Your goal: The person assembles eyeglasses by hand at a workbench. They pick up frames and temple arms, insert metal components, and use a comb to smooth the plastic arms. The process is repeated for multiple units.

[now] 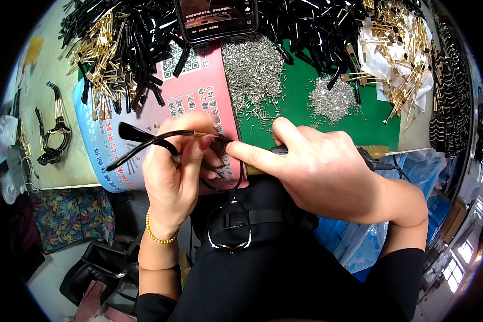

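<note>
Pinched in my left hand (172, 172) is an eyeglass frame with dark temple arms (145, 144) that cross and point left. Its thin black front (242, 174) hangs down past the table edge, over my dark clothing. My right hand (322, 169) reaches in from the right, its index finger stretched to the hinge area beside my left fingertips. The other right fingers curl around a dark tool (279, 149), mostly hidden by the hand. The hinge itself is too small and covered to make out.
A heap of small silver screws (252, 70) and a finer pile of tiny metal parts (335, 99) lie ahead on the green mat (300, 115). Black temple arms (139, 48), gold-coloured pieces (397, 48) and a phone (217, 19) surround them. Stacked frames (449, 102) stand at right.
</note>
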The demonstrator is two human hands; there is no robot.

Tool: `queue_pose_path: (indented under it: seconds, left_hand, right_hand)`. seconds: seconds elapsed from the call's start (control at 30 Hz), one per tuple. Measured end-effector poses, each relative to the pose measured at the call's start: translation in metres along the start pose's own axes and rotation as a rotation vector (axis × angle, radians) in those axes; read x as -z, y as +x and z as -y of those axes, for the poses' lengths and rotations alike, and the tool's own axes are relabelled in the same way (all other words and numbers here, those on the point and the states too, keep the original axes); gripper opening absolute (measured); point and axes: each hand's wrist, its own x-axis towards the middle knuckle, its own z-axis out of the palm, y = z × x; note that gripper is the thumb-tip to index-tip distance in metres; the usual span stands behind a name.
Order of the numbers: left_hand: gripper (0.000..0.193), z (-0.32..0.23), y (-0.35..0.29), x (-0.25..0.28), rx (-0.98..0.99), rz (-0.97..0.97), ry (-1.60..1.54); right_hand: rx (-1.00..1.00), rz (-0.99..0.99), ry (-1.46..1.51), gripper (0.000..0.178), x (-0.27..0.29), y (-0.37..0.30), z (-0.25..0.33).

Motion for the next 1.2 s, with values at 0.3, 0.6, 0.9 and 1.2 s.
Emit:
queue_pose_path:
  seconds: [0.3, 0.6, 0.9, 1.2]
  left_hand:
    - [0.008, 0.006, -0.002, -0.002, -0.046, -0.021, 0.157]
    - [0.011, -0.003, 0.006, -0.006, -0.020, -0.058, 0.119]
    - [0.003, -0.003, 0.006, -0.005, -0.096, -0.022, 0.190]
    - [0.013, -0.003, 0.006, -0.003, -0.039, -0.005, 0.129]
  right_hand:
    - [-0.006, 0.037, 0.076, 0.056, 0.002, 0.001, -0.001]
    - [-0.008, 0.034, 0.037, 0.060, 0.004, 0.006, 0.002]
    - [-0.025, -0.027, -0.020, 0.057, -0.006, 0.004, 0.009]
    - [-0.034, -0.074, -0.202, 0.053, -0.011, 0.004, 0.018]
